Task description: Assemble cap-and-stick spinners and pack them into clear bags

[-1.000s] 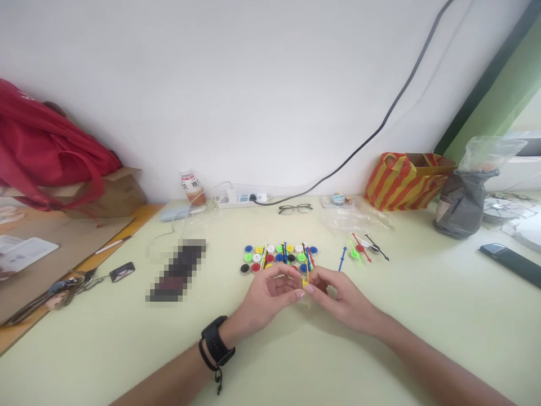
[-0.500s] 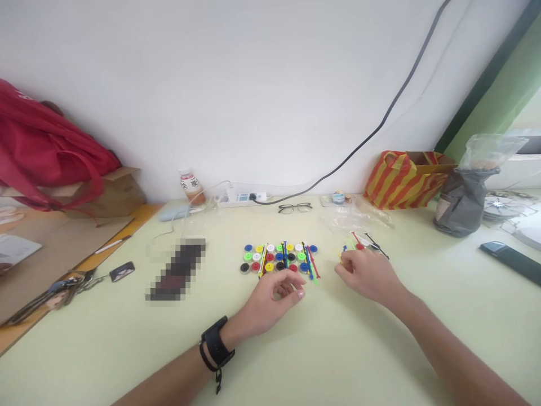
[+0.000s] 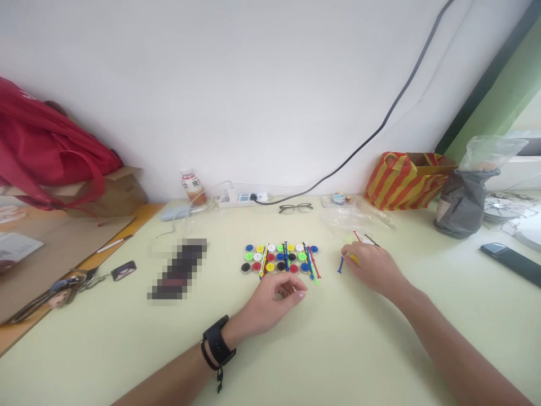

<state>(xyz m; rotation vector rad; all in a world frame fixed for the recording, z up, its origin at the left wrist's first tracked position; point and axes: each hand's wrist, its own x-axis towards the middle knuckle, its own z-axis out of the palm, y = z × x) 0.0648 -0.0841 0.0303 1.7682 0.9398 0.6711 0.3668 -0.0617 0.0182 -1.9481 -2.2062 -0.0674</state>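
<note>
My left hand [image 3: 276, 299] rests on the table with loosely curled fingers, thumb and forefinger apart, nothing between them. Just beyond it, small round pieces [image 3: 256, 257] in blue, yellow, white, green, red and black form rows. Thin coloured plastic sticks [image 3: 286, 256] lie across these rows in three groups. Farther right, my right hand [image 3: 366, 262] is closed in a pinch, and a blue plastic stick [image 3: 340, 266] with a widened end pokes out from under its fingertips. Something yellow [image 3: 354, 259] shows beneath that hand. Behind it lie a red stick [image 3: 356, 235] and a black stick [image 3: 372, 241], partly covered.
Eyeglasses [image 3: 296, 208], a power strip [image 3: 245, 198] and a bottle [image 3: 193, 186] stand along the wall. Clear plastic wrapping [image 3: 355, 217] and a striped bag [image 3: 408, 180] are at back right. A dark phone-like object [image 3: 511, 262] lies right; keys [image 3: 63, 290] lie left.
My right hand has moved slightly up and right. The blue stick now sticks out below its fingertips, at a different angle. My left hand stays put.
</note>
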